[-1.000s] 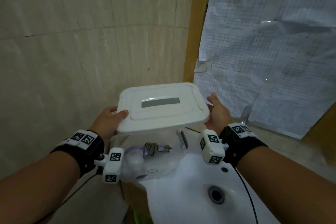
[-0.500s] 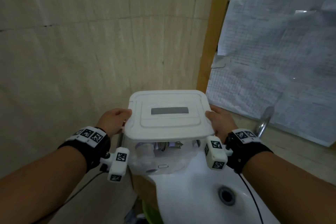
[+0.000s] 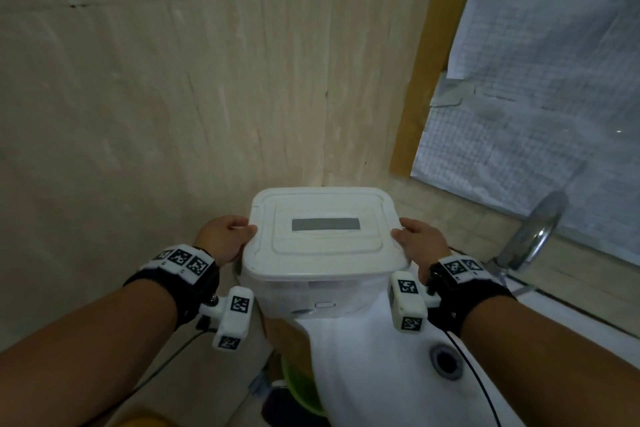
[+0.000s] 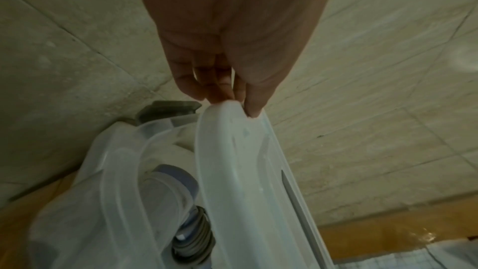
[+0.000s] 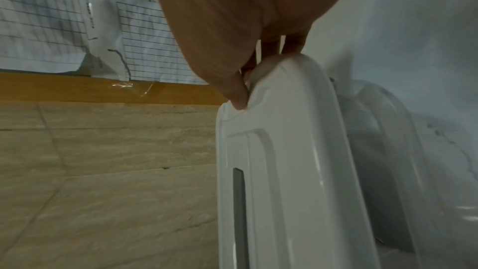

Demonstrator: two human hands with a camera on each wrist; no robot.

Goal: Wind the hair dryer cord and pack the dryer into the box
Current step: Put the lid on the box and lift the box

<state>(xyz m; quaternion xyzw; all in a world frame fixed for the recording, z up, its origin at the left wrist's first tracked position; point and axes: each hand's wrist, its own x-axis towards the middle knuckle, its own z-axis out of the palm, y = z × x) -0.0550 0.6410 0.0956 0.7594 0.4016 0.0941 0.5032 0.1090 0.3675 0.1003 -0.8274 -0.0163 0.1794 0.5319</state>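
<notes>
Pinching opposite short edges of the white plastic lid [image 3: 323, 236], left hand [image 3: 223, 237] and right hand [image 3: 420, 243] held it level just above the translucent box [image 3: 311, 298].

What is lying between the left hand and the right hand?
The white lid spans the whole stretch in the head view; the left hand and the right hand hold its opposite edges over the translucent box.

Glossy white plastic lid [image 3: 323, 236] over translucent plastic box [image 3: 304, 296].
</notes>
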